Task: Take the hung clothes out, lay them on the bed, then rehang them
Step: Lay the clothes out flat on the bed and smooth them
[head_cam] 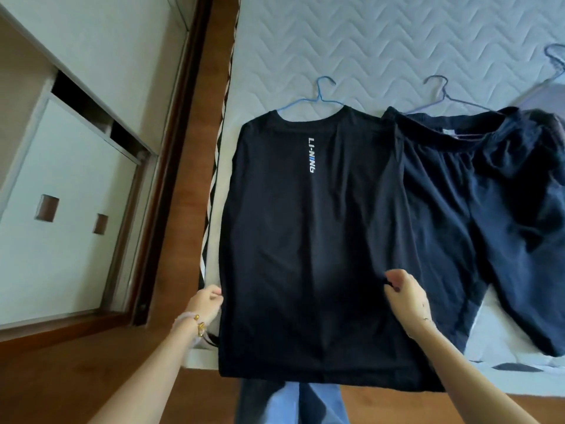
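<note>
The black cotton T-shirt with white letters lay flat on the white quilted bed, on its thin blue wire hanger. The left grip pinched its left edge. The right grip pinched its right edge. Dark blue shorts lay touching it.

Shirt print: we read "LI-NING" running lengthwise down the middle of the black T-shirt, white letters with a blue part.
Other text: we can read none elsewhere.
</note>
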`<state>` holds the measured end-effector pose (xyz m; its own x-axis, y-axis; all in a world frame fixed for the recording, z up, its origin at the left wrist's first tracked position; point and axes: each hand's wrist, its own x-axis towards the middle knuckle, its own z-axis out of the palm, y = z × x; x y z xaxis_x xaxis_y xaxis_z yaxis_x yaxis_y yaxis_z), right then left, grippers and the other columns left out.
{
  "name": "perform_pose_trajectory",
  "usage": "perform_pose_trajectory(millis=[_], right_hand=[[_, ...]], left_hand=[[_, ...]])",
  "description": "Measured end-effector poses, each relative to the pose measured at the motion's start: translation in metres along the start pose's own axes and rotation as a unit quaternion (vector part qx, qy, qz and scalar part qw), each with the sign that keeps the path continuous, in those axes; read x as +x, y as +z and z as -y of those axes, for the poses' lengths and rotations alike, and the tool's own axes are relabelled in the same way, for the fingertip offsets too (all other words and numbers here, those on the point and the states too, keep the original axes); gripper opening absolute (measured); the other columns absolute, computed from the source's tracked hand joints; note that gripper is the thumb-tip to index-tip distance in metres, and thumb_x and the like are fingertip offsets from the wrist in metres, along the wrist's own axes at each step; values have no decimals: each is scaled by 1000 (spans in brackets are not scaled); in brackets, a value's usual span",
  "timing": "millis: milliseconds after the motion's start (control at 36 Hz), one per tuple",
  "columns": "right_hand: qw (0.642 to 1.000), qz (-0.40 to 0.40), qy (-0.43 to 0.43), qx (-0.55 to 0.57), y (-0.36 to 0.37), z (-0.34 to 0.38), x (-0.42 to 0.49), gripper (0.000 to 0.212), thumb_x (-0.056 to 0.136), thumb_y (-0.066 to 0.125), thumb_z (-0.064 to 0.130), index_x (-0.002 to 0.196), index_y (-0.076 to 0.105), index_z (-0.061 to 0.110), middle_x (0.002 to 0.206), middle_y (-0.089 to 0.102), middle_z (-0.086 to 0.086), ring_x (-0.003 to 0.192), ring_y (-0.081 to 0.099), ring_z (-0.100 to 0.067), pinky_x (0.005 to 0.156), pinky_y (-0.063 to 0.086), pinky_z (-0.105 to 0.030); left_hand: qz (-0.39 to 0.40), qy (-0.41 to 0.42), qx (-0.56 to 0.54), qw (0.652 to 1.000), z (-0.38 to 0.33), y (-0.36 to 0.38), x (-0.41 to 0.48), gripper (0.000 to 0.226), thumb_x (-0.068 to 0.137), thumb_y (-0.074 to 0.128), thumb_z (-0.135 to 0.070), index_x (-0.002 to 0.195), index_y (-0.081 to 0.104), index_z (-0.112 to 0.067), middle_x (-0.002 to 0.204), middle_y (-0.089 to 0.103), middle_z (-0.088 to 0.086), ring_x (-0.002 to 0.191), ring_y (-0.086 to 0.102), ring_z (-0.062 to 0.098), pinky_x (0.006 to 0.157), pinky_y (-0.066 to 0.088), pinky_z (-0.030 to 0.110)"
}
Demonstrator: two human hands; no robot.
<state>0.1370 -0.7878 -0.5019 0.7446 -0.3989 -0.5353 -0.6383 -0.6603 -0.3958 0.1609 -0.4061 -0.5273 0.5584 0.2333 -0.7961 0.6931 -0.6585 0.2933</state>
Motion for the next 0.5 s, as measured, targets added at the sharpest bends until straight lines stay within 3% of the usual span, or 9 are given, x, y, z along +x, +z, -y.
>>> perform_pose_trajectory(millis=[56, 139, 222, 278, 389, 500], right_hand=[[999, 22, -27, -2, 6, 23, 16, 36, 89, 50, 11, 125, 53, 16, 124, 57, -2, 111, 56, -21, 89, 42, -29], [997, 39, -60, -33, 16, 51, 41, 38, 91, 49, 12, 128, 51, 17, 129, 53, 1, 115, 52, -18, 89, 40, -25], [991, 41, -97, -81, 25, 75, 64, 40, 91, 48, 13, 131, 49, 17, 134, 50, 2, 123, 46, -17, 94, 41, -28], [989, 42, -110, -95, 30, 90, 77, 42, 92, 47, 12, 133, 46, 17, 137, 48, 4, 127, 43, -16, 95, 42, -28], [983, 26, -139, -115, 37, 113, 99, 47, 91, 47, 9, 137, 43, 17, 143, 40, 7, 131, 38, -15, 94, 42, -26], [979, 12, -161, -123, 41, 128, 116, 50, 91, 48, 9, 140, 41, 17, 146, 39, 6, 135, 34, -15, 101, 39, -27]], left_hand=[[0, -8, -90, 996, -17, -9, 18, 24, 94, 45, -9, 114, 59, -4, 99, 62, 9, 93, 62, 27, 91, 51, 40], [-4, -10, -211, 977, -47, -22, 44, 26, 96, 43, -5, 115, 55, 7, 91, 61, 12, 75, 59, 23, 71, 50, 33], [-11, -7, -250, 968, -76, -35, 67, 26, 97, 41, -4, 116, 54, 8, 104, 58, 20, 89, 57, 28, 63, 48, 24], [-18, 2, -261, 965, -93, -45, 82, 27, 96, 40, -3, 116, 54, 9, 106, 57, 20, 94, 56, 29, 68, 50, 28], [-75, 62, -174, 980, -122, -64, 107, 30, 96, 40, -11, 121, 56, -6, 121, 58, 11, 112, 55, 27, 98, 45, 37], [-66, 92, -179, 977, -151, -78, 133, 34, 98, 35, -11, 123, 57, -6, 128, 58, 10, 120, 52, 27, 106, 40, 37]])
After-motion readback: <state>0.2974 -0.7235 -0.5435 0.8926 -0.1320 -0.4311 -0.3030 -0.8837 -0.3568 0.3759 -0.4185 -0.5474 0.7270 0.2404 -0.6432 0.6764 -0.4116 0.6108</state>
